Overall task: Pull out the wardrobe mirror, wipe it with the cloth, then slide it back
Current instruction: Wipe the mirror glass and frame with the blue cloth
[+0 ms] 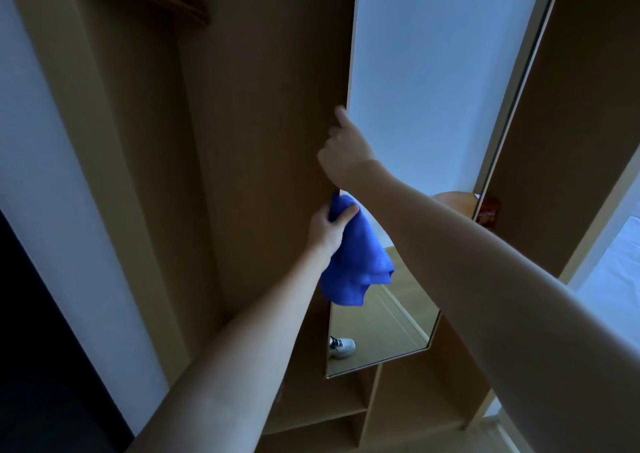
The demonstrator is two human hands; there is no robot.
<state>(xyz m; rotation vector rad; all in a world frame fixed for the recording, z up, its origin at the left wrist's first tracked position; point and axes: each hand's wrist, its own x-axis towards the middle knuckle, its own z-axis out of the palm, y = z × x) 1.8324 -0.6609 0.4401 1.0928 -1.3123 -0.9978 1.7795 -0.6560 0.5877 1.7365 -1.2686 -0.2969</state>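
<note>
- Right hand (346, 151): fingers curled round the mirror (433, 106) edge, twelve o'clock of the left hand.
- Left hand (329, 225): fingers pinching the blue cloth (356, 265).
- Step: probably sliding the mirror; which way is unclear.

Two bare forearms enter from the lower edge; no sleeve, watch or ring shows on either. The left hand (327, 225) and right hand (346, 151) are ungloved, nails short and unpainted (where they can be made out). Reflected near the foot of the mirror (415, 89): a white trainer (341, 346) with dark laces and markings.
</note>
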